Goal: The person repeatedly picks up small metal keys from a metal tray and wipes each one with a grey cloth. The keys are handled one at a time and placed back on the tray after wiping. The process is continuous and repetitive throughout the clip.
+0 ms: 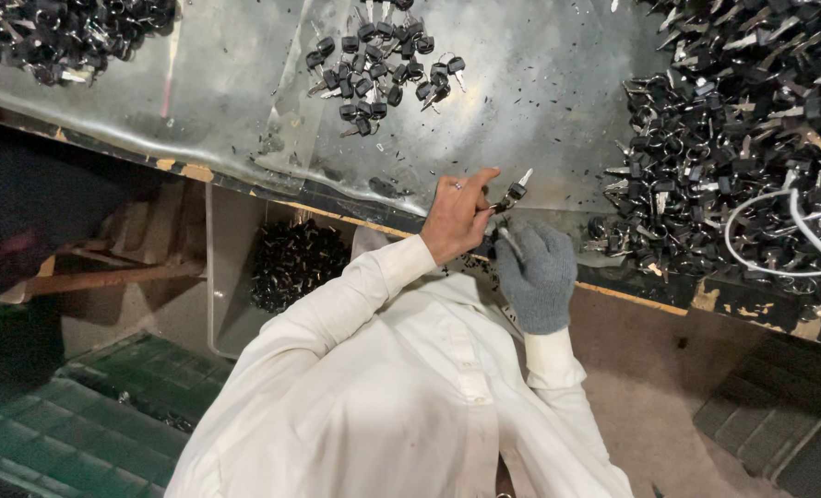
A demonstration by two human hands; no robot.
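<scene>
Pinched in the left hand's [455, 219] grip, a black-headed key [514, 193] sits at the tabletop [521, 101] edge. Just beside the key, the gloved right hand [535, 274] curls closed; what it grips is unclear. Beyond the key lies a small key cluster [380, 72]; right, a large pile [743, 138].

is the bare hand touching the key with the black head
Touching. The head view shows the bare left hand pinching the black-headed key between thumb and fingertips, with no gap visible. The gloved right hand sits just below it.
</scene>
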